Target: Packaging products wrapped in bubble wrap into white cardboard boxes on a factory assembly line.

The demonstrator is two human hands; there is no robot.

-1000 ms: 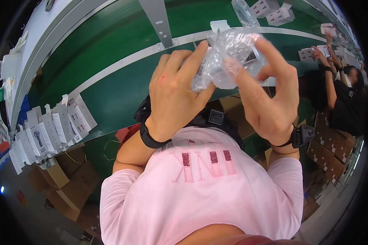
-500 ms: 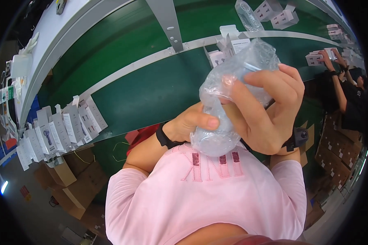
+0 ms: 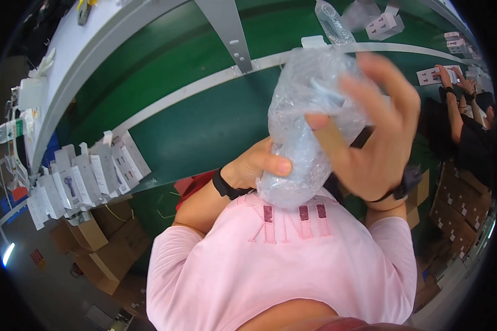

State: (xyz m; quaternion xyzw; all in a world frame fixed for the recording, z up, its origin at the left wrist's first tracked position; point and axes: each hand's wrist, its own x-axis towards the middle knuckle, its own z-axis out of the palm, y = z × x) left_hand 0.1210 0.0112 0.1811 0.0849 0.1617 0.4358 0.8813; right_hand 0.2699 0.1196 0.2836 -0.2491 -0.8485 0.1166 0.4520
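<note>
Through the head camera, I am watching a bubble-wrap bag (image 3: 292, 124) filling the space just above and right of the middle of the frame, standing nearly upright and leaning slightly to the right at its top. My left hand (image 3: 254, 165) is gripping it low on its left edge: the thumb is lying across the front of the plastic while the fingers are disappearing behind it. Most of the bag is rising above that grip, and its rounded lower end is hanging just below the thumb, in front of the pink shirt (image 3: 281, 270). My right hand (image 3: 378, 146) is blurring at the upper right side of the bag, thumb and fingers spreading apart over the plastic; I cannot tell whether they are pinching it. Something pale is showing inside, too hazy for me to name. Behind, the green table (image 3: 204, 124) is stretching across the frame, with white boxes (image 3: 85, 179) standing in a row at the left.
</note>
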